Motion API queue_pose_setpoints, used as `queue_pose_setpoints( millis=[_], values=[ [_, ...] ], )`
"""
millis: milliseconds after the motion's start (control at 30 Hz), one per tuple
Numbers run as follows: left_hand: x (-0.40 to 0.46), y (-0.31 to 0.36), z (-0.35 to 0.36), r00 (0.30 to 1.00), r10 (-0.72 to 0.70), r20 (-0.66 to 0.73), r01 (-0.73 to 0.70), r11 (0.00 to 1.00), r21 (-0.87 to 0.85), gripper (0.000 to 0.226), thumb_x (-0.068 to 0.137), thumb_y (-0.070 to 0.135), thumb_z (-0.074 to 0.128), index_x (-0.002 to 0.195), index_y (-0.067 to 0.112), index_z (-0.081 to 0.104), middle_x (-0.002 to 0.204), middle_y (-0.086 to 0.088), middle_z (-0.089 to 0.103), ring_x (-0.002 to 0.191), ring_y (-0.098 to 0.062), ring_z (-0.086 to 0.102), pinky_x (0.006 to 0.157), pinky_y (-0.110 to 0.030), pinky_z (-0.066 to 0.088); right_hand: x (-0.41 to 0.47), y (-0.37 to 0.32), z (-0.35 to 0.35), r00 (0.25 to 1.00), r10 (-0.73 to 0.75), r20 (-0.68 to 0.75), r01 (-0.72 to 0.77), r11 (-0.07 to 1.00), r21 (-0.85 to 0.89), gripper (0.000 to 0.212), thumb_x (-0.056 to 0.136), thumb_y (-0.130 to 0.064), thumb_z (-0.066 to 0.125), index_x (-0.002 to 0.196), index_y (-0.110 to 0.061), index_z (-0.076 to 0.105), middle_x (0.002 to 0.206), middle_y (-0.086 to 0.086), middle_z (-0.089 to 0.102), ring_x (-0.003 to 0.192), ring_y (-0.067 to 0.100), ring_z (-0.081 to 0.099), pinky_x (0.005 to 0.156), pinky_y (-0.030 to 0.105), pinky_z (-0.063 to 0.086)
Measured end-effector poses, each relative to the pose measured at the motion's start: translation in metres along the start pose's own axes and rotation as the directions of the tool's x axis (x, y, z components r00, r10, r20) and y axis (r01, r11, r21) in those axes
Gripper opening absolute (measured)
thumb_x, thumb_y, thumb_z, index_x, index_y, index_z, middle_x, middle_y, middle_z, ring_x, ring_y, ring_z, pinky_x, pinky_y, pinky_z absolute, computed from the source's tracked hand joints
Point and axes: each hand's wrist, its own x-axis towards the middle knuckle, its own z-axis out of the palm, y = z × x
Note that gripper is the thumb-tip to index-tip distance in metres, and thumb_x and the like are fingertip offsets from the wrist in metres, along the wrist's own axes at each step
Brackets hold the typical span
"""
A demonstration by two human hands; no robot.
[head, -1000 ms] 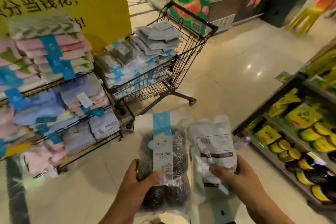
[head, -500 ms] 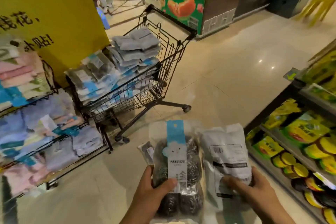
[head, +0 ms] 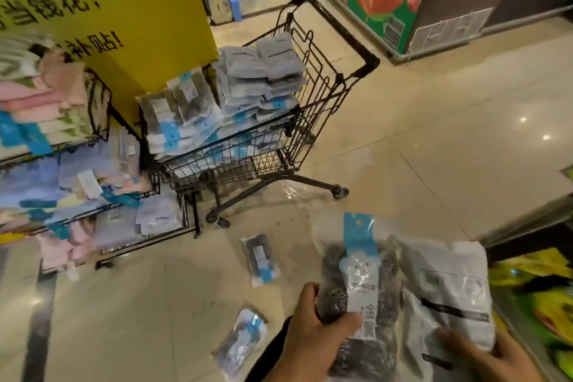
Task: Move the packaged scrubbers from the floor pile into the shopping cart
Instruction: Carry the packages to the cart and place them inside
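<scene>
Swung downward and leftward since a second ago, so that more floor shows: two loose scrubber packs now in sight on the tiles, unseen before. Both held packs carried lower and rightward in view, grips unchanged.

Left hand (head: 313, 332) curled round the front-facing scrubber pack (head: 359, 291), thumb pressed across the white label, fingers wrapped behind the left edge. Long axis close to upright in view, blue header strip at the far end, pointing away toward the shopping cart (head: 313, 108), dark steel-wool balls showing through the clear film.

Right hand (head: 490, 360) gripping the back-facing scrubber pack (head: 449, 291) near its lower edge, one finger laid over the front, the rest hidden behind. Lying just right of the first pack and touching it, printed white side up, long axis roughly parallel, leaning slightly right at the top.

On the floor: nearer loose pack (head: 240, 341), tilted diagonally, blue end up-right; farther loose pack (head: 261, 259), nearly upright in view, blue end toward the viewer, near the cart's front wheel.

Well apart from both hands, cart standing beside a yellow pillar (head: 102, 9), basket piled high with stacked packs (head: 248, 87), handle toward a chest freezer (head: 434, 0). At left, a wire rack (head: 102, 108) of folded cloths.
</scene>
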Motion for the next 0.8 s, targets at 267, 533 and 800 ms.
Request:
queue_pose_setpoints(
  millis=[267, 533, 800],
  values=[
    [0.072, 0.086, -0.063, 0.993, 0.046, -0.108, -0.058, 0.992, -0.113, 0.063, 0.058, 0.028, 0.087, 0.116, 0.017, 0.064, 0.099, 0.004, 0.083, 0.093, -0.013, 0.079, 0.088, -0.029, 0.061, 0.090, -0.104, 0.070, 0.989, 0.035, 0.143, -0.024, 0.996, -0.082, 0.057, 0.064, -0.031, 0.098, 0.112, -0.021, 0.070, 0.106, 0.001, 0.079, 0.097, 0.030, 0.072, 0.097, 0.048, 0.055],
    [0.140, 0.177, -0.141, 0.979, 0.061, -0.194, -0.097, 0.978, -0.182, 0.038, 0.086, 0.006, 0.081, 0.117, 0.014, 0.062, 0.102, 0.002, 0.083, 0.089, -0.010, 0.079, 0.067, -0.016, 0.058, 0.151, -0.218, 0.167, 0.975, -0.017, 0.222, 0.042, 0.993, -0.108, 0.039, 0.072, -0.020, 0.095, 0.099, -0.013, 0.068, 0.086, 0.004, 0.077, 0.081, 0.023, 0.070, 0.067, 0.031, 0.050],
    [0.185, 0.229, -0.185, 0.963, 0.042, -0.265, -0.125, 0.944, -0.304, 0.036, 0.088, -0.001, 0.076, 0.110, 0.023, 0.061, 0.082, 0.013, 0.082, 0.072, -0.002, 0.078, 0.056, -0.014, 0.056, 0.204, -0.291, 0.228, 0.936, -0.040, 0.349, 0.118, 0.972, -0.205, 0.045, 0.067, -0.025, 0.098, 0.101, -0.019, 0.070, 0.073, -0.004, 0.079, 0.082, 0.026, 0.075, 0.071, 0.035, 0.056]
  ],
)
